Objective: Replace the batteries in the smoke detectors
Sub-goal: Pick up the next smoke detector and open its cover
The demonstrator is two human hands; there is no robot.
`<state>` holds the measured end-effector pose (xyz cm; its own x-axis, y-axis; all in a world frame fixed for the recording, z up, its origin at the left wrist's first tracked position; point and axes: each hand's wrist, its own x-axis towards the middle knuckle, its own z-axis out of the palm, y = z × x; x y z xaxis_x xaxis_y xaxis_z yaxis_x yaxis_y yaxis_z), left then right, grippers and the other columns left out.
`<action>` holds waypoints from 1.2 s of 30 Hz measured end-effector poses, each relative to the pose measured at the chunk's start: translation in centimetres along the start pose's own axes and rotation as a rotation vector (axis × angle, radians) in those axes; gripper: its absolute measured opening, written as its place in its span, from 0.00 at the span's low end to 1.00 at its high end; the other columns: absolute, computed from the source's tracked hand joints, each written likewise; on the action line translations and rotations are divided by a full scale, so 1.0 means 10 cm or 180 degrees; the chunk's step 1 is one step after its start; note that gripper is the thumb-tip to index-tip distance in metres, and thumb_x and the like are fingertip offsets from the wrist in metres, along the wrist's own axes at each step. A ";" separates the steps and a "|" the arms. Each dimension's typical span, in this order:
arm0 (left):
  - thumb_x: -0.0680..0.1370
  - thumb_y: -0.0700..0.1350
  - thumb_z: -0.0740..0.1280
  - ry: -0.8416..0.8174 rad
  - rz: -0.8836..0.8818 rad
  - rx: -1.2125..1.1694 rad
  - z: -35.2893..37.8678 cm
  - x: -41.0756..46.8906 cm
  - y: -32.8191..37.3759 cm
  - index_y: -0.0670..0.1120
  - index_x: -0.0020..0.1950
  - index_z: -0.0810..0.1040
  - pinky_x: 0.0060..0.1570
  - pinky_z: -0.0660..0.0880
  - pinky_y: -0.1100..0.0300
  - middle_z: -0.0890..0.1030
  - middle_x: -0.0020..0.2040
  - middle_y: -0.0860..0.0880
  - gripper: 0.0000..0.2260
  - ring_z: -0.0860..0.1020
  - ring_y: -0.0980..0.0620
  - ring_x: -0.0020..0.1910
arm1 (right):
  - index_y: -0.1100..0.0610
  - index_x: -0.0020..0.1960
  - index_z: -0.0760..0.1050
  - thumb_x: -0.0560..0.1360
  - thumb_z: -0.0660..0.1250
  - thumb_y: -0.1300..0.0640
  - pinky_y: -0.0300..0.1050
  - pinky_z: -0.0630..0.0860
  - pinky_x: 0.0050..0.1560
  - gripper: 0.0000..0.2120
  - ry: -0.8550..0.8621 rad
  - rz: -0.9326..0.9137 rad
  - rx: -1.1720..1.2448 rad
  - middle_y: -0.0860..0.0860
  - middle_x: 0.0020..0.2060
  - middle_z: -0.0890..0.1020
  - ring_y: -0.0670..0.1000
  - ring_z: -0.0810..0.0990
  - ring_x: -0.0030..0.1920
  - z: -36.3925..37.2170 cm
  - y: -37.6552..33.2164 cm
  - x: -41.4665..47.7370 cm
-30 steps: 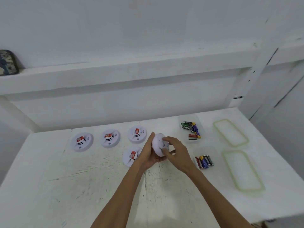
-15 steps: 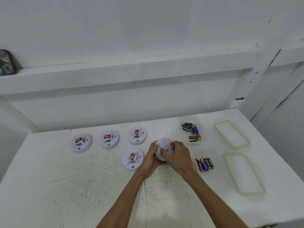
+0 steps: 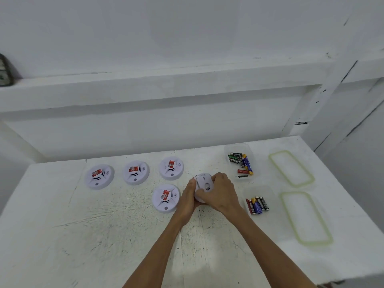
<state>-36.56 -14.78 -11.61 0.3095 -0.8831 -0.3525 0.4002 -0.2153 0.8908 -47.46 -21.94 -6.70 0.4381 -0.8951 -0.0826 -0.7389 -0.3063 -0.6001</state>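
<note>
A white round smoke detector [image 3: 204, 182] is held back side up between both hands, just above the table. My left hand [image 3: 188, 196] cups its left edge. My right hand [image 3: 220, 194] covers its right side with fingers curled over the rim. Three more detectors with red labels lie in a row behind: [image 3: 99, 176], [image 3: 136, 172], [image 3: 171, 168]. Another detector [image 3: 165, 198] lies just left of my left hand. A clear tub [image 3: 228, 148] at the back right holds several batteries [image 3: 241, 163]. A nearer clear tub [image 3: 270, 194] holds several batteries [image 3: 257, 205].
Two clear lids with green seals lie at the right, the far lid [image 3: 291, 168] and the near lid [image 3: 306, 218]. The white table [image 3: 83, 235] ends at a wall behind and a drop on the right. A dark object [image 3: 5, 71] rests on the ledge at the upper left.
Both hands have lowered the detector towards the table and turned it so its back faces up. My right hand has shifted over its right rim.
</note>
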 end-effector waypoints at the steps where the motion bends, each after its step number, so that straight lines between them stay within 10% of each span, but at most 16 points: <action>1: 0.87 0.58 0.48 0.0026 -0.0007 -0.0112 0.00 -0.01 0.00 0.47 0.76 0.73 0.64 0.79 0.43 0.81 0.68 0.42 0.25 0.79 0.43 0.68 | 0.56 0.55 0.70 0.60 0.65 0.31 0.37 0.68 0.37 0.34 0.0030 0.0009 0.0066 0.48 0.47 0.71 0.49 0.75 0.47 0.01 0.00 -0.01; 13: 0.84 0.60 0.54 0.0668 -0.0035 -0.1143 -0.03 0.05 -0.06 0.43 0.75 0.72 0.56 0.82 0.44 0.82 0.66 0.39 0.27 0.79 0.37 0.67 | 0.61 0.63 0.68 0.78 0.61 0.47 0.51 0.73 0.44 0.21 0.0667 0.0454 -0.0642 0.60 0.51 0.75 0.58 0.74 0.48 0.30 0.26 -0.13; 20: 0.84 0.43 0.63 0.0709 0.0104 -0.1435 -0.03 0.04 -0.07 0.45 0.74 0.66 0.53 0.82 0.39 0.76 0.70 0.37 0.18 0.76 0.33 0.68 | 0.62 0.61 0.72 0.79 0.63 0.51 0.52 0.75 0.44 0.16 0.0589 0.0413 -0.1058 0.61 0.56 0.74 0.60 0.73 0.55 0.37 0.33 -0.13; 31: 0.86 0.42 0.58 0.0304 0.0246 -0.0932 -0.03 0.00 -0.08 0.47 0.76 0.68 0.64 0.74 0.30 0.79 0.69 0.40 0.18 0.78 0.37 0.68 | 0.57 0.61 0.73 0.79 0.66 0.55 0.26 0.67 0.45 0.11 0.0350 -0.0219 0.0592 0.51 0.58 0.73 0.47 0.75 0.53 0.25 0.14 -0.13; 36: 0.85 0.42 0.58 0.0354 0.0262 -0.1038 -0.03 -0.03 -0.04 0.48 0.75 0.69 0.57 0.81 0.41 0.81 0.67 0.40 0.17 0.81 0.39 0.65 | 0.56 0.62 0.73 0.74 0.70 0.50 0.43 0.81 0.50 0.20 0.0047 -0.0104 0.0651 0.51 0.56 0.78 0.49 0.80 0.52 0.23 0.08 -0.13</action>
<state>-36.59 -14.30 -11.90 0.4372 -0.8373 -0.3284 0.6188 0.0151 0.7854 -47.48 -20.24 -8.95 0.4514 -0.8909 -0.0497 -0.6046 -0.2644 -0.7514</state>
